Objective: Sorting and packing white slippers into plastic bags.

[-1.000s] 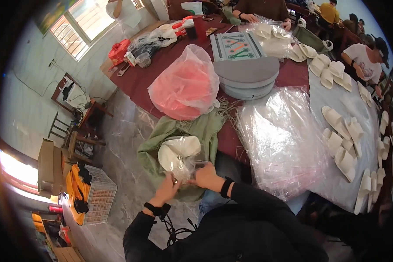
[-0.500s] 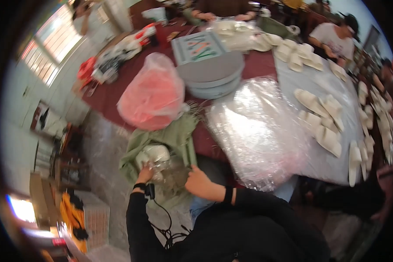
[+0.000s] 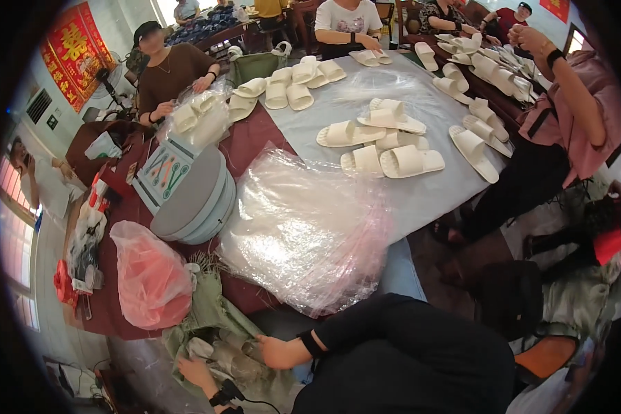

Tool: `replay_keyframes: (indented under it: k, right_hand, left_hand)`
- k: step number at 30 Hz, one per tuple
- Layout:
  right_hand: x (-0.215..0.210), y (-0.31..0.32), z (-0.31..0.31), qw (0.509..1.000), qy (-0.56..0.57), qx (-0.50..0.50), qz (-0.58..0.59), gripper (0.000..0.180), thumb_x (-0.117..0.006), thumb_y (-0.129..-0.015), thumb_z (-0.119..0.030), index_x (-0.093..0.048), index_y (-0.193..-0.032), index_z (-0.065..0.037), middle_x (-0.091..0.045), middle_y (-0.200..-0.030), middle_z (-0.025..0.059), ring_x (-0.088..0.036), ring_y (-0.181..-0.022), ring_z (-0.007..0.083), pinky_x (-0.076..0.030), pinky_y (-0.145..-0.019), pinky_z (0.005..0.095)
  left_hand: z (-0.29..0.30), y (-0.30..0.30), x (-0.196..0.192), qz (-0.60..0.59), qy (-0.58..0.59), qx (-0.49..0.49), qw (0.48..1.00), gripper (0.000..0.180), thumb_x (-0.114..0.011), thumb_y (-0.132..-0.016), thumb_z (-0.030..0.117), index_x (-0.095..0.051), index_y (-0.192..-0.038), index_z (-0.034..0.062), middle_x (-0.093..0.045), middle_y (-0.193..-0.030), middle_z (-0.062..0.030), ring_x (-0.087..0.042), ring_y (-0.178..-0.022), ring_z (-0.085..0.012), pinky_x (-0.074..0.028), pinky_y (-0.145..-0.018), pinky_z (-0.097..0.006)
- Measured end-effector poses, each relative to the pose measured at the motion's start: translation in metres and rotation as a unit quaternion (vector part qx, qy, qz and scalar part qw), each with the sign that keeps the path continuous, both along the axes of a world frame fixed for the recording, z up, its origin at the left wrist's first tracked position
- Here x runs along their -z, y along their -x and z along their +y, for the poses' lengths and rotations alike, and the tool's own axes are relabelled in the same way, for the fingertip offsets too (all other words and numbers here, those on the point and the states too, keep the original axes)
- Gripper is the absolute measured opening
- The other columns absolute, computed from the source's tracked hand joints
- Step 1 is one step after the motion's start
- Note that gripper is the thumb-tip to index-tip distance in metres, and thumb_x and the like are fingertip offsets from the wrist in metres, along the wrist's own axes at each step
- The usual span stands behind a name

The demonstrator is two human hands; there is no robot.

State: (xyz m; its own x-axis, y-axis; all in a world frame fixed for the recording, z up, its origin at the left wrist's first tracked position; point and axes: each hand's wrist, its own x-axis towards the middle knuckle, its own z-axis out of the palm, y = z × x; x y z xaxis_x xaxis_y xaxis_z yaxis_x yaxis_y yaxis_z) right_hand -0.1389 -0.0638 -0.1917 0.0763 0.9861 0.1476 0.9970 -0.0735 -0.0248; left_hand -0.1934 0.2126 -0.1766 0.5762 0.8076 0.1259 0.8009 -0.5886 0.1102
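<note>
At the lower left, a green woven sack (image 3: 217, 303) hangs open below the table's edge. My right hand (image 3: 279, 352) is closed on the right side of its rim. My left hand (image 3: 196, 372) is at the left of the opening, fingers curled against a pale bundle (image 3: 200, 348) that looks like slippers in clear plastic. More clear-wrapped things (image 3: 238, 362) lie inside the sack, their shapes hard to make out. Just ahead, a pile of clear plastic bags (image 3: 303, 234) covers the table's near part. Several white slippers (image 3: 400, 152) rest beyond it on a grey sheet.
A pink plastic bag (image 3: 152, 276) sits beside the sack, with a round grey-blue box (image 3: 193, 186) behind it. Across the table, a person in brown (image 3: 176, 76) handles bagged slippers. Another person in pink (image 3: 579, 131) stands at the right. More slippers (image 3: 297, 79) line the far side.
My view has swung right and up, so the table and sack appear farther left. My right hand stays on the sack's rim; my left hand stays by the pale bundle.
</note>
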Motion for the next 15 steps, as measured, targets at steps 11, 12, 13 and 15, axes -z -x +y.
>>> replay_keyframes:
  k: [11, 12, 13, 15]
  right_hand:
    - [-0.118, -0.095, -0.176, 0.899, -0.327, 0.126, 0.264, 0.069, -0.073, -0.069, -0.043, -0.049, -0.124, -0.008, -0.053, -0.121, 0.0125, -0.051, -0.112, 0.0309, -0.039, -0.095, 0.0462]
    - [-0.127, -0.102, -0.192, 0.936, -0.235, 0.182, 0.187, 0.081, -0.073, -0.065, -0.048, -0.044, -0.129, -0.008, -0.048, -0.128, 0.0129, -0.045, -0.119, 0.0313, -0.033, -0.1, 0.048]
    - [-0.134, -0.108, -0.205, 0.956, -0.14, 0.239, 0.099, 0.093, -0.074, -0.061, -0.053, -0.039, -0.134, -0.008, -0.043, -0.135, 0.0132, -0.039, -0.126, 0.0317, -0.026, -0.105, 0.0498]
    - [-0.117, -0.116, -0.23, 0.967, -0.066, 0.238, 0.066, 0.101, -0.073, -0.058, -0.057, -0.032, -0.139, -0.011, -0.037, -0.139, 0.013, -0.032, -0.13, 0.0322, -0.02, -0.107, 0.0524]
  left_hand:
    - [-0.209, -0.142, -0.075, -0.064, 0.064, 0.652, 0.753, 0.09, -0.074, -0.063, 0.048, -0.036, -0.139, 0.0196, -0.02, -0.145, -0.0251, -0.015, -0.134, -0.0462, -0.015, -0.103, -0.061]
    - [-0.211, -0.149, -0.061, -0.041, 0.055, 0.654, 0.753, 0.083, -0.074, -0.064, 0.044, -0.04, -0.137, 0.023, -0.029, -0.142, -0.0224, -0.022, -0.131, -0.0473, -0.018, -0.102, -0.062]
    - [-0.213, -0.159, -0.044, 0.023, 0.008, 0.67, 0.742, 0.07, -0.071, -0.069, 0.034, -0.044, -0.133, 0.0241, -0.04, -0.136, -0.0176, -0.033, -0.125, -0.0451, -0.023, -0.1, -0.061]
    - [-0.218, -0.169, -0.01, -0.056, 0.002, 0.682, 0.729, 0.062, -0.067, -0.072, 0.024, -0.047, -0.13, 0.0247, -0.046, -0.13, -0.0139, -0.042, -0.118, -0.0411, -0.027, -0.098, -0.059]
